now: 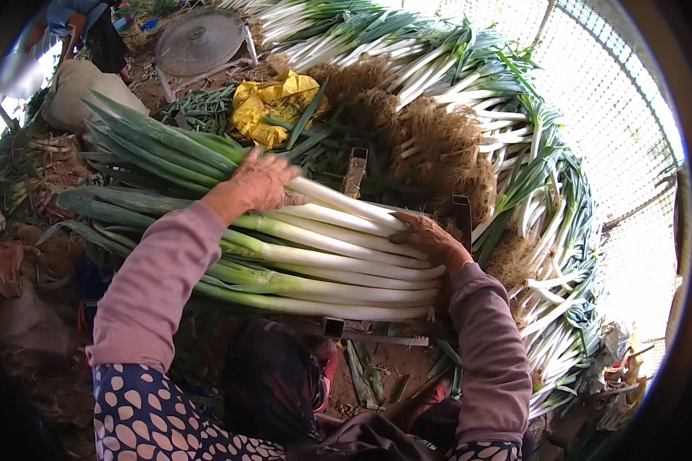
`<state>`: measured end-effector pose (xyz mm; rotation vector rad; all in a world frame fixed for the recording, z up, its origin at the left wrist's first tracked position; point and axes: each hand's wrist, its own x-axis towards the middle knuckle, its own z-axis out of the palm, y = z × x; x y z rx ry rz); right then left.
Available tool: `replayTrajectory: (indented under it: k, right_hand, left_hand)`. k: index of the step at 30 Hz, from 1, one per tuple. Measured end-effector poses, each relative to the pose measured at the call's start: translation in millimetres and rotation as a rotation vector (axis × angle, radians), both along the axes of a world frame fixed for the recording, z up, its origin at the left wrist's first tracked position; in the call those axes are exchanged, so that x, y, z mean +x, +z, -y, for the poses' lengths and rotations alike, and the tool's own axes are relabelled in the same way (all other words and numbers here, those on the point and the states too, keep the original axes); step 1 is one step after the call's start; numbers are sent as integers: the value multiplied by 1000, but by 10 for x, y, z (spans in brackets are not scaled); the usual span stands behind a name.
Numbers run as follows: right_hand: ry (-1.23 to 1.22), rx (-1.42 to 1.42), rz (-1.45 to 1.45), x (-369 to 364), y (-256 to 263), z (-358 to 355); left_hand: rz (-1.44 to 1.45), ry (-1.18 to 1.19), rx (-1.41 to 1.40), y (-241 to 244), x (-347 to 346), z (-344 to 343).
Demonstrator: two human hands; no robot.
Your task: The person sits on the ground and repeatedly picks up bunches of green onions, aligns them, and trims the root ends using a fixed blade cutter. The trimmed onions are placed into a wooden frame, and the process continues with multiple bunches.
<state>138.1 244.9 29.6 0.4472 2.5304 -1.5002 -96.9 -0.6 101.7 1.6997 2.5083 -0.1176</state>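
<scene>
A bundle of leeks (pixel 346 259) lies crosswise before me on a metal frame, with green leaves to the left and white ends to the right. My left hand (pixel 256 181) is around the far-side stalks where green turns white; a stalk comes out between its thumb and fingers. Its fingertips are slightly blurred. At the white ends, my right hand (pixel 429 236) grips the same far-side stalks, its fingers partly hidden behind them. The nearer stalks lie side by side below both hands.
Square metal posts (pixel 354 170) of the frame stick up beyond the bundle. A long pile of leeks with roots (pixel 438 144) curves along the mesh wall (pixel 611 144). A yellow plastic bag (pixel 271 106), a round lid-like disc (pixel 199 41) and a pale sack (pixel 89 95) lie beyond. Another person (pixel 86 29) is at far left.
</scene>
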Motion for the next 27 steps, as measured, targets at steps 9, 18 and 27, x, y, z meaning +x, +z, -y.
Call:
replayTrajectory:
  k: [9,18,27]
  right_hand:
    - [-129,579,-433,118,-202,203]
    - [-43,635,-434,9,333,0]
    - [-32,439,-160,-102,-334,-312]
  left_hand:
    - [42,-202,-84,-1,-56,-111]
    - [355,-70,-136,338,-75,-262]
    - [520,62,-346,123,-288,-706]
